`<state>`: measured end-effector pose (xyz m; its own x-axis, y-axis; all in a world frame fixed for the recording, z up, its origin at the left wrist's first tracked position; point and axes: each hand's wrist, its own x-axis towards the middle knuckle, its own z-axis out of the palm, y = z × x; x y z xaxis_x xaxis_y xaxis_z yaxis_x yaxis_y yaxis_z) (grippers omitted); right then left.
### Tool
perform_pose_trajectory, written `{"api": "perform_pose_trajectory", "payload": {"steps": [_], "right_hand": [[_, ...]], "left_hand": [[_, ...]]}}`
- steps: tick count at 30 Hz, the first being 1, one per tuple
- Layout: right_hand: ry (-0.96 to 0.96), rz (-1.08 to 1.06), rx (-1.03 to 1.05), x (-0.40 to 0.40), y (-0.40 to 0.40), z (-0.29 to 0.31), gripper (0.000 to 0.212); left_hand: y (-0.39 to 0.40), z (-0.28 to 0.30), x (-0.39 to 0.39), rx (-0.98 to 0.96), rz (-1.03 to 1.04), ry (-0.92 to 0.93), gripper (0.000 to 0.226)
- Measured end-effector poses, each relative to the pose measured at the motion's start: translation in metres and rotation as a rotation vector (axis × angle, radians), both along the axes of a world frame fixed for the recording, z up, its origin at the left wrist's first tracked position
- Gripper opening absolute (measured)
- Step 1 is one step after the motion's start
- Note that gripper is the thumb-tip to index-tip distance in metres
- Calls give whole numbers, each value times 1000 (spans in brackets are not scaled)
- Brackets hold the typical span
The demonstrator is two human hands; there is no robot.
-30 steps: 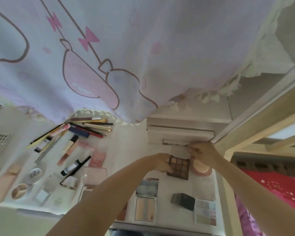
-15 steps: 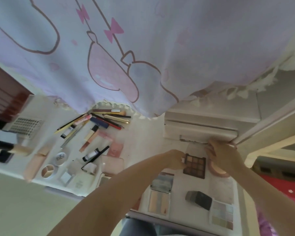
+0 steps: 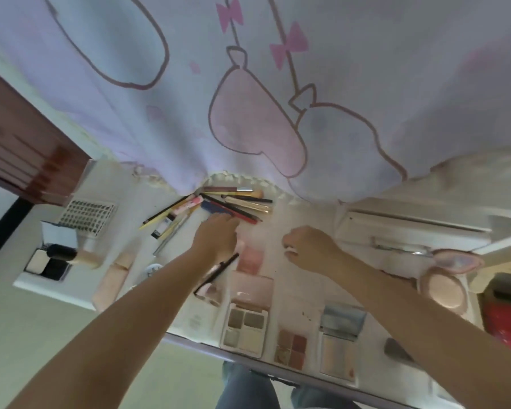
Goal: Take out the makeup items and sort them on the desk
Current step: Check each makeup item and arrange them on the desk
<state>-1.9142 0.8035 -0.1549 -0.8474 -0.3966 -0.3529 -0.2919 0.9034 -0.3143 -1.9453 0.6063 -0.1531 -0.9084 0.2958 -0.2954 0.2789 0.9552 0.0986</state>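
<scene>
I have let go of the brown eye colour box, and now my left hand (image 3: 217, 237) reaches with loose fingers to the pencils (image 3: 233, 206) on the desk (image 3: 289, 228), while my right hand (image 3: 310, 246) hangs curled and seems empty.

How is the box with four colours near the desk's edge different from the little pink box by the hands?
The four-colour palette holds four pans in pale, grey-brown shades; the small pink compact shows one pink area. The palette looks larger and lies at the desk's near edge; the compact lies farther in, between the left hand and right hand. Both lie flat on the desk.
</scene>
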Motion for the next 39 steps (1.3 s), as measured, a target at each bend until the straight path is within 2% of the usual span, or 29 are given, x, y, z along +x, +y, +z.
{"api": "perform_pose_trajectory", "payload": {"steps": [4,6,9,17,20,22,25,28,29,31,33,35,37,39], "right_hand": [[-165,63,-116,-14,-48,-31,29],[-286,-24,-129,-16,-60,-42,30],[-345,-125,-133,-23,-63,-52,38],[-83,-141,92,-21,-69,-54,50],[-38,-186,103,-20,-74,-60,40],[-47,-204,69,-21,-71,-63,32],[-36,-376,-118,-19,-60,-49,27],[46,-571,-447,-11,-48,-24,27],[69,-588,-552,-7,-45,-12,32],[150,-504,-670,1,-39,12,45],[191,-422,-682,5,-36,36,48],[246,-360,-631,8,-34,61,54],[333,-292,-593,8,-31,81,59],[366,-247,-578,9,-26,99,61]], "left_hand": [[-48,-9,-3,64,-54,38,38],[-68,-15,-6,128,-135,71,36],[-94,-28,-14,172,-240,142,37],[-116,-37,-24,277,-337,159,41],[-110,-28,-24,272,-311,33,41],[-106,-26,-24,197,-304,-7,44],[-98,-17,-24,232,-269,-66,44],[-82,7,-26,413,-203,-179,41],[-75,17,-27,508,-119,-256,39],[-60,36,-26,781,106,-525,34],[-45,54,-26,1075,319,-783,30],[-31,74,-27,1259,409,-973,17],[-19,96,-29,1294,340,-1024,8],[-9,113,-28,1290,266,-986,8]]}}
